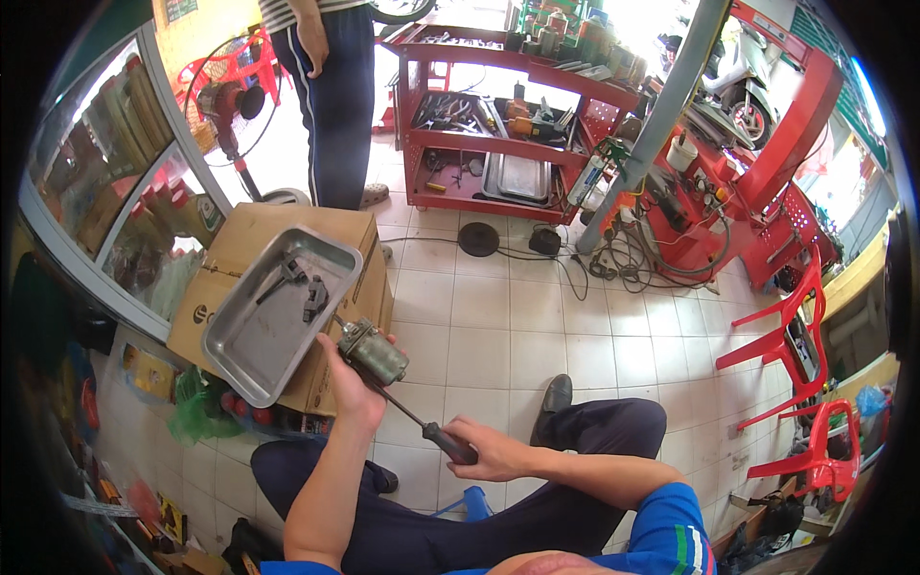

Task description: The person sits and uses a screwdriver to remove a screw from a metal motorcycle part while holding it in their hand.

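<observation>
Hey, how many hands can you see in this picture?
3: the wearer's left hand holding a metal cylinder, their right hand gripping a screwdriver, and a bystander's hand beside dark trousers. The bystander's other hand isn't visible.

No full text you can read here. Your cardboard box (235, 241) has a dark round printed mark (202, 313) beside the tray (270, 347), lettering cut off. Small dark sign (179, 9), upper left: too small to read.
</observation>
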A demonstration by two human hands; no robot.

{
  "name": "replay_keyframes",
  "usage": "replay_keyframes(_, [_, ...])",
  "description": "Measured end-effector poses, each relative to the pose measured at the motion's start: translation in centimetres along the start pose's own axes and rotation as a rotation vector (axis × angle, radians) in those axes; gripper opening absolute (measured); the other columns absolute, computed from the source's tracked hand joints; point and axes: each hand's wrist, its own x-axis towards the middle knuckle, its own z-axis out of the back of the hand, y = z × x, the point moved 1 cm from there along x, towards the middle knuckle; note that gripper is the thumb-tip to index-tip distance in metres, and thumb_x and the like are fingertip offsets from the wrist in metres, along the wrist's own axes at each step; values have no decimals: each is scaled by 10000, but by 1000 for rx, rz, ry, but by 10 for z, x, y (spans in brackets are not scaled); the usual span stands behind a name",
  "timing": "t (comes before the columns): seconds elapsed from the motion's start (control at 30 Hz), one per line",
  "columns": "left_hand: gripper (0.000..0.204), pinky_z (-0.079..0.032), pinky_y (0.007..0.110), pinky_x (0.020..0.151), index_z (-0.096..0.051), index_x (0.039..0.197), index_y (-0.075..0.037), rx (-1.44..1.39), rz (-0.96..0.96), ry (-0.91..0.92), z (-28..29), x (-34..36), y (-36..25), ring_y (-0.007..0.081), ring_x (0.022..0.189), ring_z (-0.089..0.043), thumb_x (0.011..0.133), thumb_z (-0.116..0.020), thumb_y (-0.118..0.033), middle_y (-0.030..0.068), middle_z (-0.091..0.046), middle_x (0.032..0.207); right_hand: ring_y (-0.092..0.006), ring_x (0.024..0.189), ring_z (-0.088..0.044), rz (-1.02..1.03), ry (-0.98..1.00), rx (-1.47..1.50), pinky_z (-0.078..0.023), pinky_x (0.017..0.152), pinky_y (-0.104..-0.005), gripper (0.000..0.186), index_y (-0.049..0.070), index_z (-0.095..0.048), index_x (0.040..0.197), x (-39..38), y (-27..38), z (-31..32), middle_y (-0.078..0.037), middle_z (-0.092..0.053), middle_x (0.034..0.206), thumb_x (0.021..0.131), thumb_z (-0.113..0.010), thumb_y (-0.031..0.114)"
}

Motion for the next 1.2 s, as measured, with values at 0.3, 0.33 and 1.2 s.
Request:
replay_keyframes(0.3, [750, -519, 484, 906, -558, 1174, -58, -34, 13, 19, 5, -3, -2, 263, 1025, -618, 981, -288, -731, 102, -615, 1047, -278, 848, -624, -165, 147, -179, -507, 755, -389, 496, 17, -461, 1288, 10, 20, 12, -163, -591, 983, 905, -681, 243])
replay_keyframes(0.33, [746, -519, 482, 905, -560, 1169, -58, -37, 12, 30, 0, -3, -2, 263, 1021, -617, 983, -287, -727, 101, -614, 1044, -253, 785, -637, 13, 26, -241, -507, 714, -380, 500, 23, -446, 1305, 4, 6, 9, -134, -598, 886, 918, -670, 246])
replay_keyframes(1.2, [682, -493, 511, 941, -577, 1150, -81, -28, 20, 28, 0, -3, -1, 251, 1015, -617, 1008, -290, -683, 89, -629, 1033, -252, 733, -648, 68, -113, 56, -531, 648, -384, 487, 13, -457, 1296, 3, 1, 2, -138, -608, 835, 899, -657, 212])
